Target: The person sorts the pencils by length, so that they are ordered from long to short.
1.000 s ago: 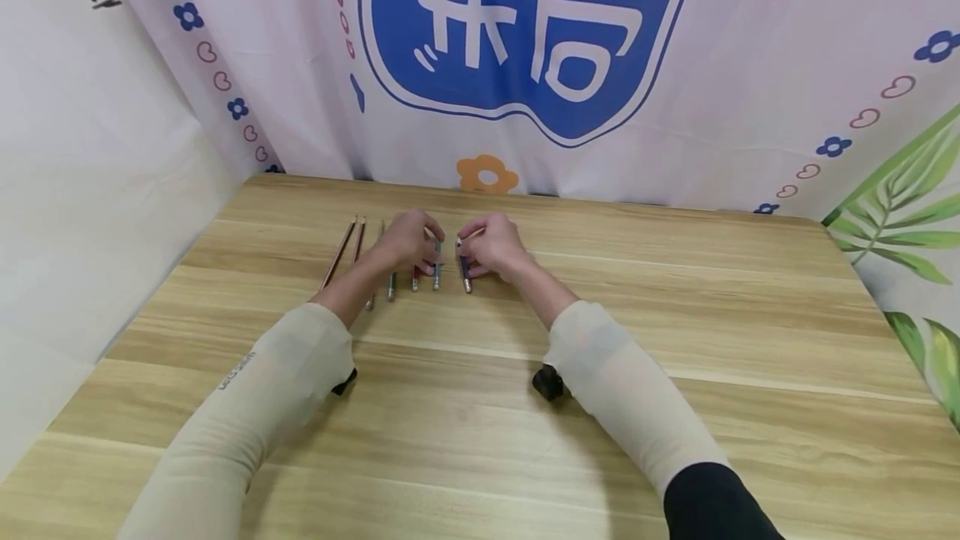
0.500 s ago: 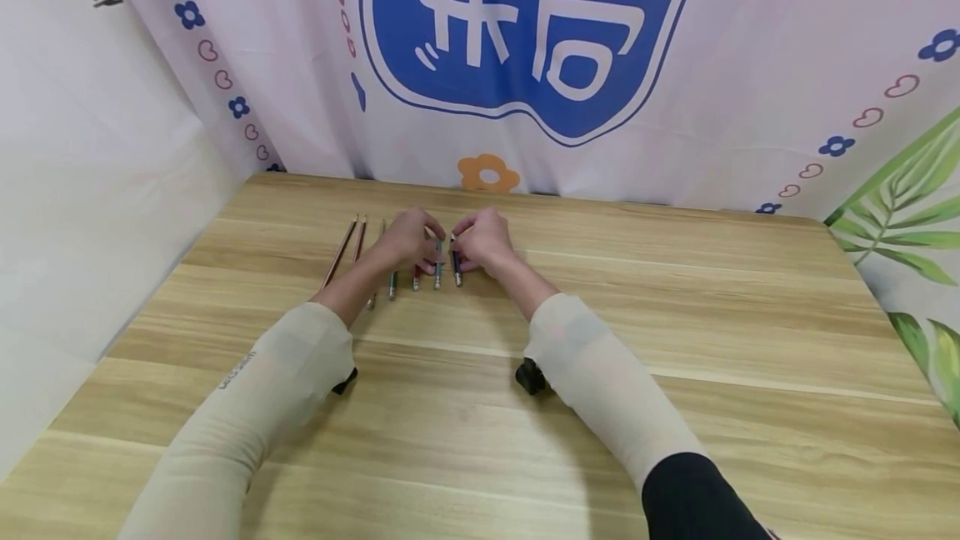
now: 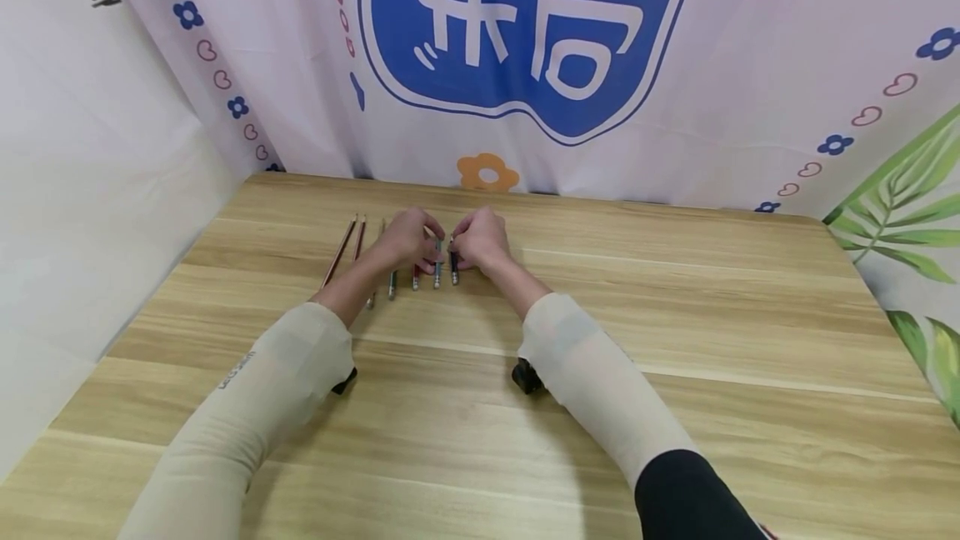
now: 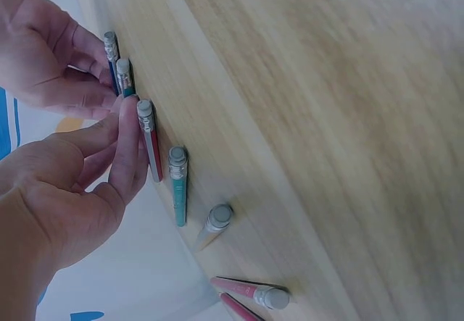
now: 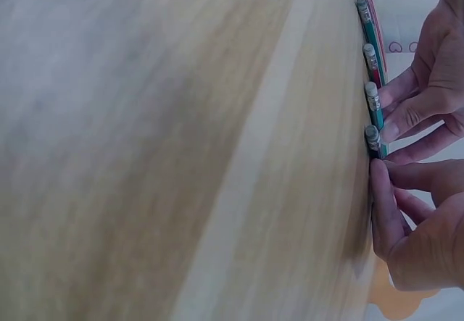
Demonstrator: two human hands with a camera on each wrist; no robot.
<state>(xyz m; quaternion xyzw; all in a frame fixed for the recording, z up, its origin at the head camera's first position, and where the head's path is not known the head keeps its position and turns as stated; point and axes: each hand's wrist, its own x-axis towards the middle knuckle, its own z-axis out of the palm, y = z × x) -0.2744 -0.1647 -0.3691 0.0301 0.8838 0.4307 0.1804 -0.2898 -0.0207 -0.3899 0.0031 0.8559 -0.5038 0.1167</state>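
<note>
In the head view, my left hand point(image 3: 408, 242) pinches a teal pencil point(image 3: 437, 275) lying on the table, its eraser end toward me. Just right of it, my right hand point(image 3: 482, 240) holds a dark blue pencil point(image 3: 453, 268) nearly parallel, with a small gap between the two. A red pencil point(image 4: 149, 140) lies close beside the left fingers in the left wrist view. Beyond it come a green pencil point(image 4: 178, 187) and a tan-looking pencil point(image 4: 216, 223). The right wrist view shows the eraser ends of the teal pencil point(image 5: 373, 100) and dark pencil point(image 5: 373, 138) roughly level.
Two reddish pencils point(image 3: 339, 252) lie slanted at the left of the row, partly behind the left forearm. The wooden table point(image 3: 675, 298) ends at a printed cloth backdrop point(image 3: 637, 165). A white cloth wall point(image 3: 97, 190) stands on the left.
My right hand has moved left with the dark blue pencil, bringing it closer to the teal one and turning it straighter. The left hand has stayed in place.
</note>
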